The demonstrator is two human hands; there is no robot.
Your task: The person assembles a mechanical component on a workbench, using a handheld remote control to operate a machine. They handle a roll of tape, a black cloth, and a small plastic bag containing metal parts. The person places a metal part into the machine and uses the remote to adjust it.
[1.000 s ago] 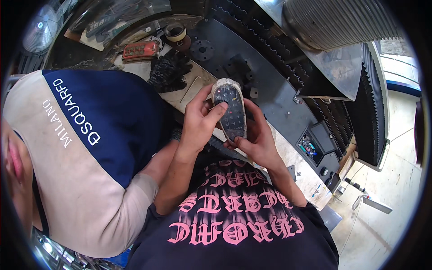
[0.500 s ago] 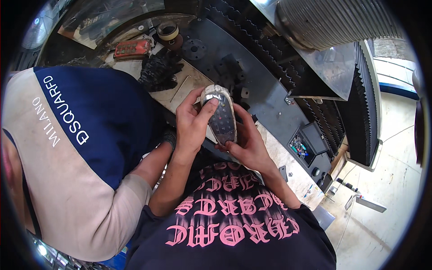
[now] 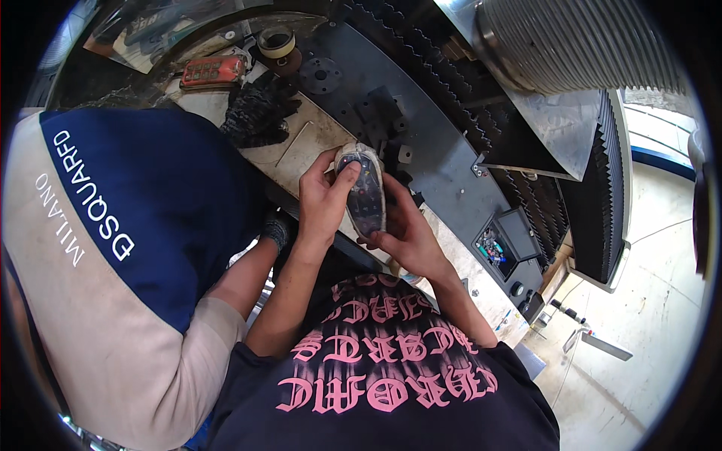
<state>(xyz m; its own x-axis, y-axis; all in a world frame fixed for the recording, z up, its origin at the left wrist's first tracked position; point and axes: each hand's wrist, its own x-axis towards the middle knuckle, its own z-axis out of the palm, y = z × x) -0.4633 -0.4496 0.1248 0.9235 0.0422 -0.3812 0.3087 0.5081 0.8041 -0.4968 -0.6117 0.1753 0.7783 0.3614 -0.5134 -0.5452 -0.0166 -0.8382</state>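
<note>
Between both my hands is a dark handheld remote control point(image 3: 367, 197) with rows of small buttons, wrapped in a clear, worn cover with a whitish edge. My left hand point(image 3: 322, 197) grips its upper left side, and the thumb presses on the buttons near the top. Around the lower right side curl the fingers of my right hand point(image 3: 410, 237), its thumb by the bottom end. The remote is tilted up toward me above the bench edge.
A co-worker's sleeve point(image 3: 214, 338) and gloved wrist are close at my left. On the bench lie dark gloves point(image 3: 259, 113), a red button controller point(image 3: 213, 72), a tape roll point(image 3: 277, 42) and black metal blocks point(image 3: 380, 113). An open box of small parts point(image 3: 492, 248) sits right. A ribbed duct point(image 3: 579, 45) hangs upper right.
The bench and the things on it have shifted slightly left in view. My left thumb has moved a little on the remote's upper buttons; both hands keep their hold.
</note>
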